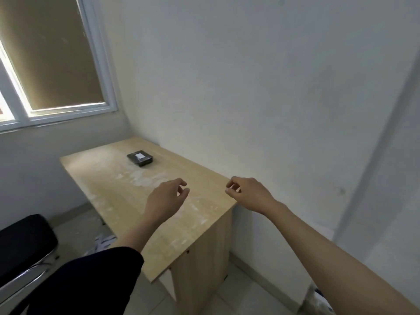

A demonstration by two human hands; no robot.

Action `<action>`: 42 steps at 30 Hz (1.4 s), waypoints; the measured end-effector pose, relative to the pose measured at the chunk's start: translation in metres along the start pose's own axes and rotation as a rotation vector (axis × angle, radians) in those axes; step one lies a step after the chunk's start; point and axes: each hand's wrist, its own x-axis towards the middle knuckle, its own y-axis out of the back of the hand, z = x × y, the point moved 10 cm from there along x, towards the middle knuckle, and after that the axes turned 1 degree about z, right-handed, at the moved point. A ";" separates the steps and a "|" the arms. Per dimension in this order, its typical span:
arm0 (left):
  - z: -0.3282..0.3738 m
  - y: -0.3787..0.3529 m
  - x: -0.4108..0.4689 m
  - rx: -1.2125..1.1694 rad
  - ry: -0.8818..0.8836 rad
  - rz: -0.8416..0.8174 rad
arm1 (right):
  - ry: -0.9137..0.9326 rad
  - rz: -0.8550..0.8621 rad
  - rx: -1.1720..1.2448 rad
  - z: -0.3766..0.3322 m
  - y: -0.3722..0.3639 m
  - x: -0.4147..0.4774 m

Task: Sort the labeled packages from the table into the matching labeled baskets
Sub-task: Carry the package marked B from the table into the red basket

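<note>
One dark, flat package (140, 158) with a white label on top lies on the far part of the wooden table (127, 201). My left hand (167, 200) hovers over the middle of the table, fingers loosely curled and apart, holding nothing. My right hand (246, 193) hangs at the table's right edge near the wall, fingers also loosely curled, with nothing in it. Both hands are well short of the package. No basket is in view.
A white wall runs close along the table's right side. A window (52, 64) with a blind is at the upper left. A black chair (22, 248) with a metal frame stands at the lower left. Some papers (103, 243) lie on the floor beneath the table.
</note>
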 end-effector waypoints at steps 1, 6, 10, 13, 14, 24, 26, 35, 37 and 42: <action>-0.017 0.003 0.010 0.003 0.006 0.008 | 0.010 -0.008 -0.003 -0.010 -0.012 0.018; -0.095 0.019 0.064 0.010 0.031 0.019 | 0.039 -0.016 0.011 -0.053 -0.068 0.113; -0.156 0.044 0.105 0.005 0.054 0.023 | 0.050 -0.036 0.022 -0.093 -0.108 0.176; -0.205 0.062 0.129 -0.047 0.094 0.057 | 0.063 -0.056 0.020 -0.124 -0.137 0.213; -0.221 0.065 0.135 -0.054 0.107 0.050 | 0.067 -0.070 0.017 -0.135 -0.148 0.224; -0.377 0.090 0.216 -0.047 0.065 -0.046 | -0.057 -0.043 0.065 -0.215 -0.248 0.321; -0.403 0.096 0.233 -0.050 0.049 -0.061 | -0.090 -0.032 0.069 -0.226 -0.267 0.338; -0.522 0.059 0.324 -0.083 -0.001 -0.220 | -0.246 -0.054 0.117 -0.241 -0.364 0.433; -0.529 0.052 0.322 -0.101 0.004 -0.221 | -0.250 -0.075 0.112 -0.238 -0.372 0.434; -0.576 0.008 0.370 -0.190 0.093 -0.296 | -0.330 -0.104 0.134 -0.218 -0.406 0.490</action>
